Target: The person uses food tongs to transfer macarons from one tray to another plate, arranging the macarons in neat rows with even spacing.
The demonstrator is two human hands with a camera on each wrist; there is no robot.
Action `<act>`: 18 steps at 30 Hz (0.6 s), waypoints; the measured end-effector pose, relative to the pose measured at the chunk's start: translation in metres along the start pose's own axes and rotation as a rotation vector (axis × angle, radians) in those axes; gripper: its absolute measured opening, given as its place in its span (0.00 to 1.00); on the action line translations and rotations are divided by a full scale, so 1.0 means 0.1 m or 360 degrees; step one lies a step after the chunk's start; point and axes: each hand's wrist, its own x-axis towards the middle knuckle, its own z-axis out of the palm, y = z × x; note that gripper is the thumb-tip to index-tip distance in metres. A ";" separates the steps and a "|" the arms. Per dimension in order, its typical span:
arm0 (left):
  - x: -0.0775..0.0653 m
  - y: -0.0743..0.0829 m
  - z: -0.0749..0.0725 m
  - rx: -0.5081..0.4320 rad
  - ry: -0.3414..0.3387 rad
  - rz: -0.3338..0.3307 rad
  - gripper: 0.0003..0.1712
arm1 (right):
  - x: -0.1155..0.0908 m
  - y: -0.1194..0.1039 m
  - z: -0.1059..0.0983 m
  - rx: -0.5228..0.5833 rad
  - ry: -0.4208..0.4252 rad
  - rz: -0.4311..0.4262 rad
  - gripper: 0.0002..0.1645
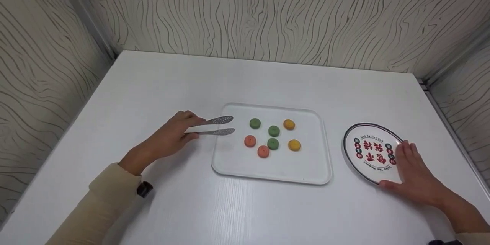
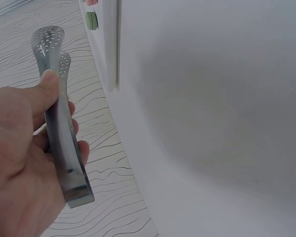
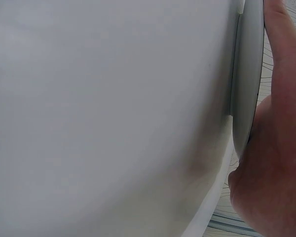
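My left hand [image 1: 172, 134] holds metal tongs [image 1: 222, 120] between thumb and fingers. Their perforated tips stand apart with nothing between them, over the left edge of a white tray [image 1: 268, 168]. On that tray lie three green round pieces [image 1: 273, 131], two orange-red ones [image 1: 250, 141] and two yellow ones [image 1: 294, 145]. In the left wrist view the thumb presses one arm of the tongs [image 2: 64, 143]. My right hand [image 1: 417, 178] rests at the right rim of a round white plate [image 1: 373, 153] with printed lettering, its fingers extended and thumb spread at the near edge.
Tray and plate lie on a white table [image 1: 183, 203], with a gap between them. A patterned wall panel [image 1: 245, 15] rises behind the table's far edge, and similar panels stand at both sides.
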 end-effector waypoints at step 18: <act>0.15 0.09 0.11 -0.0002 -0.0089 -0.0001 0.23 | 0.00 0.00 0.00 -0.0009 -0.0014 0.0007 0.73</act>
